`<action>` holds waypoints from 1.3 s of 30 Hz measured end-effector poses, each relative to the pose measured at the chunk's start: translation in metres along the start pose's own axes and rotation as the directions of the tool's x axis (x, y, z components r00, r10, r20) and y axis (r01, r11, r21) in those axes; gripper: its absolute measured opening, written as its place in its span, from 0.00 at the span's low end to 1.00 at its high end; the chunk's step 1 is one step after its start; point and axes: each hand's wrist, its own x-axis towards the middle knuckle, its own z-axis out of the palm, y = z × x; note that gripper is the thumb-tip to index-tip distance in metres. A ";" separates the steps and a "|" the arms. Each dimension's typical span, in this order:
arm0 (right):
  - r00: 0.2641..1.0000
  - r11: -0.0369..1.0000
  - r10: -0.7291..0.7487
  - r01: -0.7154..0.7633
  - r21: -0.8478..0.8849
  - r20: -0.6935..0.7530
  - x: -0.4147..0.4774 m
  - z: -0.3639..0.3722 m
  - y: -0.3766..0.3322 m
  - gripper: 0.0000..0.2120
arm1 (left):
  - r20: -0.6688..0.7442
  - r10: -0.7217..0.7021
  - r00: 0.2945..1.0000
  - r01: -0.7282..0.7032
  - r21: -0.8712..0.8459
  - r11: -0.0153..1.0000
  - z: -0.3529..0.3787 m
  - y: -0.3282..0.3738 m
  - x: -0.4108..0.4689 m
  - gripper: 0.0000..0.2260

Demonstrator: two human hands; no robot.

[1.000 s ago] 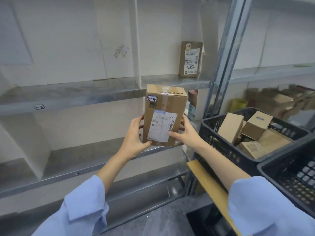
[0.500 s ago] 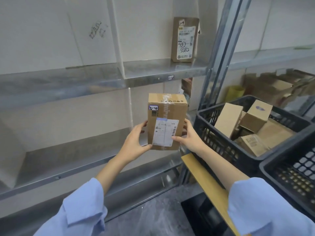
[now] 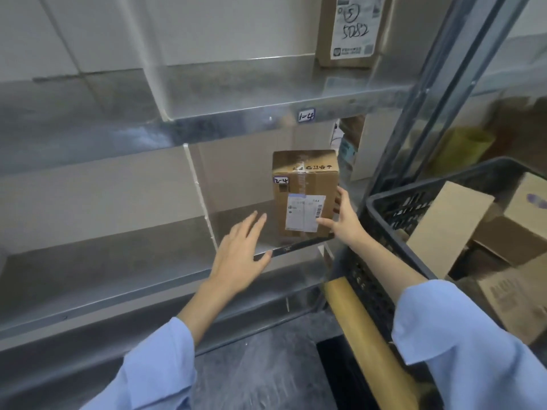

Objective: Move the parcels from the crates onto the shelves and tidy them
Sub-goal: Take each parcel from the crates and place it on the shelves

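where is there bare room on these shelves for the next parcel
Middle shelf: bare strip between the white divider and the 2-4 parcel, by the left hand; wider bare stretch left of the divider. Upper shelf: bare left of the labelled parcel. Crowded: the black crate.

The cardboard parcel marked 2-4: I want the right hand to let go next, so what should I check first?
1. Brown cardboard parcel upright on grey metal shelf: ok.
2. White shipping label faces outward: ok.
3. Left hand clear of parcel: ok, open, apart.
4. Right hand off parcel: not ok, fingers grip its right edge.
5. Shelf tag matches 2-4: cannot tell, unreadable.
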 end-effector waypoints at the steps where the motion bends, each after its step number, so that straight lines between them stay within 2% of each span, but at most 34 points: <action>1: 1.000 1.000 0.019 -0.019 0.010 -0.001 0.010 0.001 0.005 0.42 | 0.007 -0.006 1.000 0.006 0.039 0.999 0.005 0.001 0.005 0.32; 8: 0.990 0.986 0.140 -0.143 0.085 0.033 0.065 0.009 0.035 0.40 | 0.065 -0.060 0.996 0.046 0.197 0.979 0.027 -0.008 0.042 0.32; 16: 0.971 0.963 0.239 -0.237 0.126 -0.003 0.100 0.004 0.054 0.38 | 0.105 -0.089 0.990 0.069 0.181 0.981 0.042 -0.015 0.068 0.32; 21: 0.953 0.928 0.300 -0.281 0.244 -0.043 0.116 0.003 0.053 0.32 | 0.116 -0.103 0.988 0.084 0.157 0.984 0.049 -0.013 0.074 0.33; 25: 0.957 0.960 0.279 -0.275 0.056 -0.083 0.125 0.007 0.059 0.29 | 0.122 -0.102 0.987 0.080 0.177 0.981 0.051 -0.014 0.075 0.32; 30: 0.957 0.967 0.250 -0.254 -0.007 -0.147 0.131 0.010 0.061 0.19 | 0.122 -0.098 0.988 0.072 0.200 0.977 0.049 -0.016 0.069 0.32; 35: 0.950 0.967 0.246 -0.255 -0.024 -0.194 0.124 0.011 0.060 0.21 | 0.103 -0.076 0.992 0.053 0.209 0.976 0.045 -0.017 0.062 0.32; 39: 0.951 0.961 0.232 -0.256 -0.101 -0.202 0.097 0.014 0.059 0.28 | 0.071 -0.056 0.996 0.040 0.206 0.978 0.040 -0.014 0.053 0.31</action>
